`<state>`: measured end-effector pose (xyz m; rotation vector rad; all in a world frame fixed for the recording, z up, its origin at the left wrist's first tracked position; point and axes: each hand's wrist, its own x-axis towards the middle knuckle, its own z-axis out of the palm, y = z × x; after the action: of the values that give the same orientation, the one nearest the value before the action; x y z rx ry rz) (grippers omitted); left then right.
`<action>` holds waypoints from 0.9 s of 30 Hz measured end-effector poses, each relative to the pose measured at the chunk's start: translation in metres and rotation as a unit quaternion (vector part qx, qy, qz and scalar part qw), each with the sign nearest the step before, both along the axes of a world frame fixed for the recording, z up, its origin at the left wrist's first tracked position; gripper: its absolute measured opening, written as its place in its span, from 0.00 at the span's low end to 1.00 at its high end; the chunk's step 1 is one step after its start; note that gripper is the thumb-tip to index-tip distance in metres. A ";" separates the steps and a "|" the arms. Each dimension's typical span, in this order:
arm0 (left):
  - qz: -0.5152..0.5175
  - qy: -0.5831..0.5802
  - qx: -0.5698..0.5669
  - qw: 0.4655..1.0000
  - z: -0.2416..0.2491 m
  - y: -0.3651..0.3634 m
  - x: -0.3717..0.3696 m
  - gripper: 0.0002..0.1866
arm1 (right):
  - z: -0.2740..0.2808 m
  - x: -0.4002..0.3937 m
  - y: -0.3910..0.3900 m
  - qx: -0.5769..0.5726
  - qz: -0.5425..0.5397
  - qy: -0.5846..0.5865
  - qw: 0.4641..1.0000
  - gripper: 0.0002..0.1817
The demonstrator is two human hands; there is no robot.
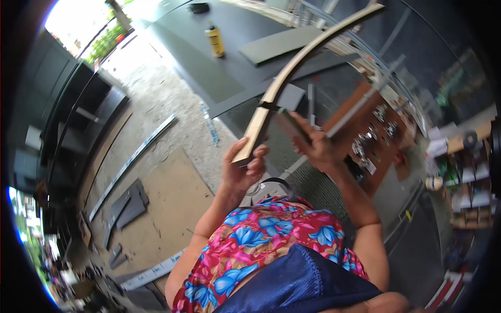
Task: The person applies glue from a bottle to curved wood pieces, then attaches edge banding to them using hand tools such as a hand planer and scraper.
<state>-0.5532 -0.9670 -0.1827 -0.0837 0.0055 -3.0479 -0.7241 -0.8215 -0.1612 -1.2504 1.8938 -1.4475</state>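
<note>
A long strip (300,56) with a pale wood-coloured edge and a dark side runs from my hands up to the upper right, where it curves. My left hand (244,166) grips its near end, with the fingers wrapped round it. A dark notch or band crosses the strip partway along. To the right of it, my right hand (314,146) holds a flat dark piece (295,127) that leans close to the strip. Whether the piece touches the strip is unclear.
Ahead, a dark table (193,70) bears a yellow bottle (215,41) and a grey panel (279,46). Metal parts (365,144) lie on a brown board (383,156) at right. Dark offcuts (130,204) rest on a tan sheet (175,208) at left.
</note>
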 end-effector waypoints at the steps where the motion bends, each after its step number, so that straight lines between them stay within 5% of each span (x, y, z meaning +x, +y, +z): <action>1: -0.002 -0.013 0.001 1.000 0.001 0.001 0.002 0.26 | -0.002 -0.005 -0.001 0.006 -0.006 -0.005 1.000 0.28; 4: -0.009 0.019 -0.005 1.000 0.005 0.004 0.003 0.25 | -0.009 -0.027 -0.006 0.023 -0.038 -0.008 0.999 0.29; 8: 0.001 0.037 -0.025 0.999 0.004 0.003 0.008 0.24 | -0.005 0.017 0.004 -0.030 0.050 0.012 0.998 0.29; 14: 0.007 0.058 -0.031 0.998 0.006 0.007 0.010 0.24 | -0.002 -0.019 -0.005 0.071 -0.051 0.046 0.995 0.30; 17: 0.011 0.043 -0.044 0.998 0.005 0.004 0.018 0.24 | -0.006 0.013 0.001 -0.050 0.087 0.025 0.995 0.31; 21: 0.018 0.026 -0.029 0.999 0.005 0.009 0.019 0.24 | -0.003 -0.037 -0.010 0.084 -0.045 0.110 0.989 0.28; 24: 0.026 0.014 -0.049 0.998 0.005 0.008 0.021 0.24 | -0.012 -0.045 -0.017 -0.013 -0.044 0.209 0.977 0.27; 26: 0.037 0.009 -0.069 0.997 0.008 0.008 0.023 0.25 | 0.013 -0.006 -0.012 0.075 -0.019 0.061 0.995 0.28; 27: 0.040 0.006 -0.079 0.996 0.010 0.008 0.023 0.25 | 0.005 -0.015 -0.014 0.027 -0.038 0.154 0.987 0.27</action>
<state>-0.5300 -0.9590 -0.1730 -0.1101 -0.2338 -2.9621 -0.7390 -0.8353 -0.1562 -1.4584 2.1861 -1.2902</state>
